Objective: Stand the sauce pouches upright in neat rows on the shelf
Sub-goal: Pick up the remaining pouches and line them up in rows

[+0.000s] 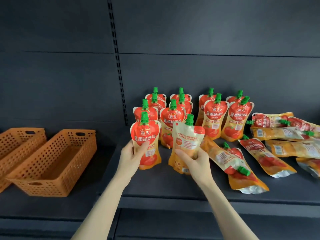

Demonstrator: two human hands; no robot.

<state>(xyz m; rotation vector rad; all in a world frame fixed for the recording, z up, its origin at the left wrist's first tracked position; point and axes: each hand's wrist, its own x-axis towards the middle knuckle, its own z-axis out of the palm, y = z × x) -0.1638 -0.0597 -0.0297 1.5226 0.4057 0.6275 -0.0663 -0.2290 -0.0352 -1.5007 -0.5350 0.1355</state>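
Observation:
Several red-and-orange sauce pouches with green caps stand upright in rows (173, 116) at the back of the dark shelf (173, 189). My left hand (132, 157) grips an upright pouch (147, 144) at the front of the left row, its label facing me. My right hand (194, 161) holds another pouch (186, 144) upright beside it, with its back side facing me. Several more pouches lie flat (237, 168) on the right part of the shelf.
Two orange perforated baskets (52, 161) sit on the shelf at the left, one partly behind the other. A slotted upright (117, 66) runs down the dark back panel. The shelf's front edge is just below my forearms.

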